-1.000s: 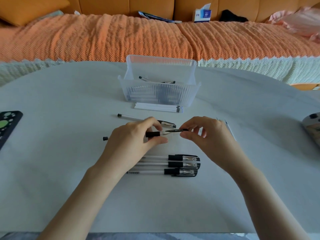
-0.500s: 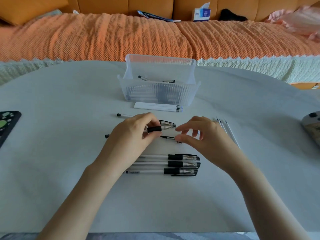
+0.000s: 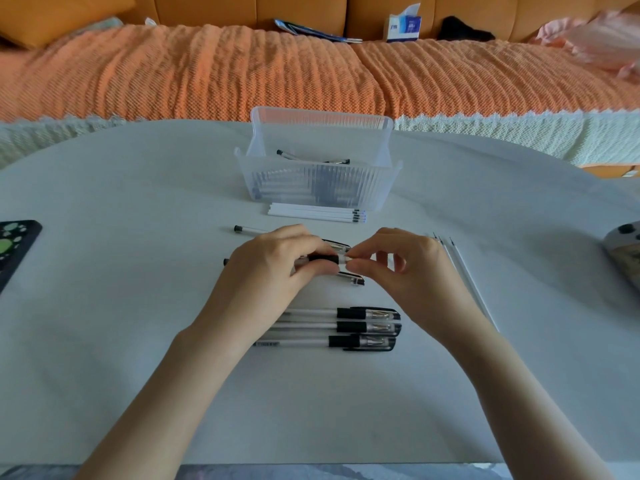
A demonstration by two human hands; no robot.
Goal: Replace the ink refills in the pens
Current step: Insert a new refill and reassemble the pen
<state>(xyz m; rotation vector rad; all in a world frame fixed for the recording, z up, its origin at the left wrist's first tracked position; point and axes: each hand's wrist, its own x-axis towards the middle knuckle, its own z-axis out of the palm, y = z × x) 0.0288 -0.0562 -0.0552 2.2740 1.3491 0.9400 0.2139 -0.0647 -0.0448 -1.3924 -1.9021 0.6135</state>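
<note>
My left hand grips a white pen by its barrel and black grip, just above the table. My right hand pinches the clear tip end of that same pen. Its black cap lies on the table just below my fingers. Another pen lies behind my hands. Three capped pens lie in a row in front of me. A bundle of white refills rests against the clear bin. Several loose refills lie to the right.
The clear bin holds more pens. A dark phone case sits at the table's left edge and a game controller at the right edge. An orange-covered sofa runs behind the white table.
My right hand pulled the cap off the pen, laid it on the table, then came back and pinched the pen's tip end. My left hand kept hold of the barrel.
</note>
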